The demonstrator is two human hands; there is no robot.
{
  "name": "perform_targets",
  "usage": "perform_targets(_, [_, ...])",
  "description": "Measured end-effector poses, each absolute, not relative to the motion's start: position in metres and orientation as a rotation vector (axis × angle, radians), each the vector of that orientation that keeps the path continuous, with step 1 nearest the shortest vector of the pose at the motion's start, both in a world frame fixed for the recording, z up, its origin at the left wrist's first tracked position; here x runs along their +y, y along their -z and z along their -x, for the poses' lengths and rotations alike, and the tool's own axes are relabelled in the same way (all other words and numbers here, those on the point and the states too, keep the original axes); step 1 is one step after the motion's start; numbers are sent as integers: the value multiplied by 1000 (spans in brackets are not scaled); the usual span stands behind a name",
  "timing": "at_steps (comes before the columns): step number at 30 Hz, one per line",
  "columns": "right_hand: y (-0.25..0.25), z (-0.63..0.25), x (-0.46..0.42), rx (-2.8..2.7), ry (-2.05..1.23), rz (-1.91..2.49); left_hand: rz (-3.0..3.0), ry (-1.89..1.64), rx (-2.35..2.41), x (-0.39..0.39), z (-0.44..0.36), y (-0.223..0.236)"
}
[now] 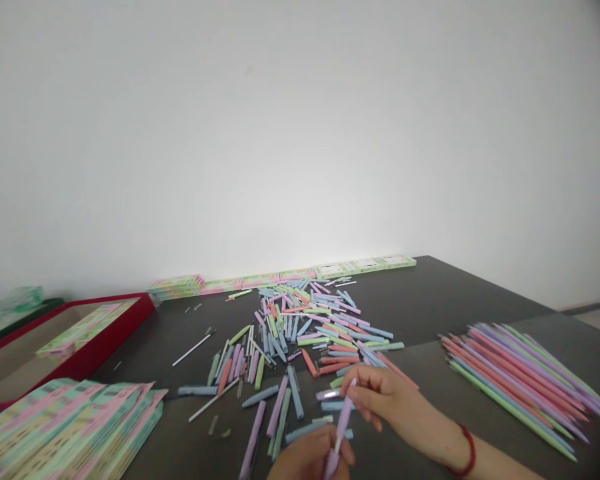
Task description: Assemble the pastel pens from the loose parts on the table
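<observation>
Low in the head view, both my hands hold one lilac pen [342,420]. My left hand [307,460] grips its lower end at the bottom edge of the picture. My right hand [387,399], with a red band on the wrist, pinches its upper end. Just beyond my hands, a loose heap of pastel pen parts [305,333] in blue, pink, green, lilac and coral spreads over the dark table [430,300]. A thin white refill [193,349] lies to the left of the heap.
A bundle of assembled pastel pens [520,377] lies at the right. Stacks of printed pastel cards [65,427] sit at the front left, more in a red tray [95,347] behind them. Flat boxes [290,275] line the white wall.
</observation>
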State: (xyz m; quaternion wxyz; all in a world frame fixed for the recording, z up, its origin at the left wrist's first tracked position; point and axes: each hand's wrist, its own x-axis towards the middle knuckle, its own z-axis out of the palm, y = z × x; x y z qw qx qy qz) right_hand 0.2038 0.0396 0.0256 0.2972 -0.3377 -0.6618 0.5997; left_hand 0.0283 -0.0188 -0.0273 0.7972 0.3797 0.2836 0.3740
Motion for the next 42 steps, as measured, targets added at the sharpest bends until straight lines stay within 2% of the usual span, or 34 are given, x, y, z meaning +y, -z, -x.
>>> perform_targets(14, [-22, -212, 28, -1820, -1764, 1038, -1016, -710, 741, -20, -19, 33])
perform_targets(18, [-21, -214, 24, -1981, -1626, 1185, -1229, -694, 793, -20, -14, 32])
perform_targets(23, [-10, -212, 22, -2231, -1320, 1209, -1686, -623, 1316, -22, -10, 6])
perform_targets(28, [-13, -209, 21, -2247, -1230, 1116, -1831, -403, 1588, -26, -12, -25])
perform_targets(36, [-25, -209, 17, -2036, -1741, 1183, -1962, -332, 1553, -24, -10, -19])
perform_targets(42, [-13, -206, 19, -1920, -1929, 1187, -2207, -222, 1565, -27, -10, -14])
